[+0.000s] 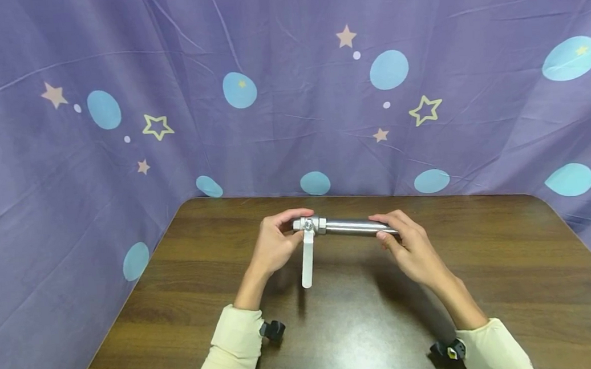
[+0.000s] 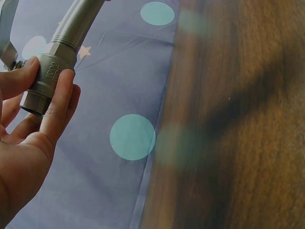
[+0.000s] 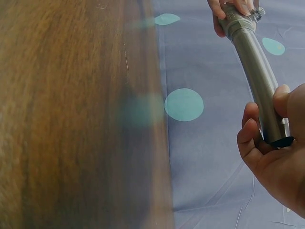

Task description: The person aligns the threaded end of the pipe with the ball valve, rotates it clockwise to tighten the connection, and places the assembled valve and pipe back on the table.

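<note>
From where I stand, a person is holding a metal valve (image 1: 320,221) and a steel pipe (image 1: 352,227) up above the wooden table (image 1: 194,283), over the middle and towards the far side. The two are joined end to end in one line, valve on the left, pipe on the right, the pipe dipping slightly at its right end. A pale flat handle (image 1: 308,261) sticks out from the valve towards the near side.

The left hand (image 1: 274,245) has a narrow grip on the valve, thumb on the near side and fingers round the far side. The right hand (image 1: 412,249) pinches the pipe near its right end between thumb and fingers. The valve's left mouth shows dark, and I can't tell what is inside it or the pipe.

Both arms wear cream sleeves (image 1: 229,343), with a small black device (image 1: 272,330) at the left wrist and another at the right. Shadows fall on the table below. Behind its far edge hangs a purple curtain (image 1: 292,139) printed with stars and blue spots.
</note>
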`<state>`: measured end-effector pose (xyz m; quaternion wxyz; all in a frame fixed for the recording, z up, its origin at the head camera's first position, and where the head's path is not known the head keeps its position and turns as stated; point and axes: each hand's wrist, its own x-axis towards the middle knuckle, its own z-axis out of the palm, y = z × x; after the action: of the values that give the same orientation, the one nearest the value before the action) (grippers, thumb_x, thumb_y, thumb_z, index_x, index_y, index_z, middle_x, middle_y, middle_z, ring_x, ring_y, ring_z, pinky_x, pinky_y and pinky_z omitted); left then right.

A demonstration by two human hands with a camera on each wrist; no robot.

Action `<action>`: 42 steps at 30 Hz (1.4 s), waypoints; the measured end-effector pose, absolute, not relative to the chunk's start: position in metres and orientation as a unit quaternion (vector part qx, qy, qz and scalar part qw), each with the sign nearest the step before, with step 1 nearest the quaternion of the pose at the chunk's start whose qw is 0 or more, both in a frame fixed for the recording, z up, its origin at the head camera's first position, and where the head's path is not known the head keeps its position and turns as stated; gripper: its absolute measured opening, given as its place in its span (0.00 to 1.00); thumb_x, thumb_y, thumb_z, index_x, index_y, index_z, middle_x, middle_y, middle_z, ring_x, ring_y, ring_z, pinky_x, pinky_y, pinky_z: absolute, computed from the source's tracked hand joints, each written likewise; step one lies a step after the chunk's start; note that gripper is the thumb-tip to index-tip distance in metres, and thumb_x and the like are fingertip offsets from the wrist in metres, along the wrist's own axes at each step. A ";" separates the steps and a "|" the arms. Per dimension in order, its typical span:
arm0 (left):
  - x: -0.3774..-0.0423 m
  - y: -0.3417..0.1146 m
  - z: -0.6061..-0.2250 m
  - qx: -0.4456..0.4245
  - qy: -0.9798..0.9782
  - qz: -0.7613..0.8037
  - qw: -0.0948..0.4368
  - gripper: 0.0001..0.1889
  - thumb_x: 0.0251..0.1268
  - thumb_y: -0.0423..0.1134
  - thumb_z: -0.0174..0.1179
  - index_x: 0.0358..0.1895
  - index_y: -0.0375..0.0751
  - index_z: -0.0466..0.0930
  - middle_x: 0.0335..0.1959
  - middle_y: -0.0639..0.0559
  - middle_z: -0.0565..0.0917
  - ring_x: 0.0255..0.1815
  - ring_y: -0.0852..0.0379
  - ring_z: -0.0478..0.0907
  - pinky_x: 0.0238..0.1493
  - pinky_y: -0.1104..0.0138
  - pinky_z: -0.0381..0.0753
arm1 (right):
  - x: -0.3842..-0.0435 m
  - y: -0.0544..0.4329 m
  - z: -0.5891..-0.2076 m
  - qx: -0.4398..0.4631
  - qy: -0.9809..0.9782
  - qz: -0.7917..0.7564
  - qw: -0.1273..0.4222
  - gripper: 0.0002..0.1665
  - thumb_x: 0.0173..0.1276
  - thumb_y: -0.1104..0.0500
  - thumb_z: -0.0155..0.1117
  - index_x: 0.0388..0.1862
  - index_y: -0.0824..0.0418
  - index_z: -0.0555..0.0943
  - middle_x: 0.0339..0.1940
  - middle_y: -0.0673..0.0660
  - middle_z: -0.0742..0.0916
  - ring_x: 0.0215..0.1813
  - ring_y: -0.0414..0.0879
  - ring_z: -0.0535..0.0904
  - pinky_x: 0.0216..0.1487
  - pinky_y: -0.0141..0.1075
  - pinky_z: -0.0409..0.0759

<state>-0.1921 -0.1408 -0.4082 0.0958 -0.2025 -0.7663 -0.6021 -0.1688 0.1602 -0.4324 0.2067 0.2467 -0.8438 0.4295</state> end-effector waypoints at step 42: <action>-0.193 -0.139 -0.412 -0.197 -0.768 -0.602 0.095 0.24 0.56 0.15 0.61 0.56 0.31 0.89 0.54 0.33 0.90 0.47 0.59 0.85 0.51 0.68 0.89 | -0.168 0.159 -0.433 0.233 -0.834 0.451 0.215 0.22 0.68 0.73 0.72 0.60 0.62 0.85 0.52 0.56 0.86 0.40 0.38 0.80 0.38 0.22 0.79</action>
<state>-0.1933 -0.1389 -0.4124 0.0952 -0.1971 -0.7683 -0.6016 -0.1682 0.1589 -0.4332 0.2154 0.2330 -0.8342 0.4510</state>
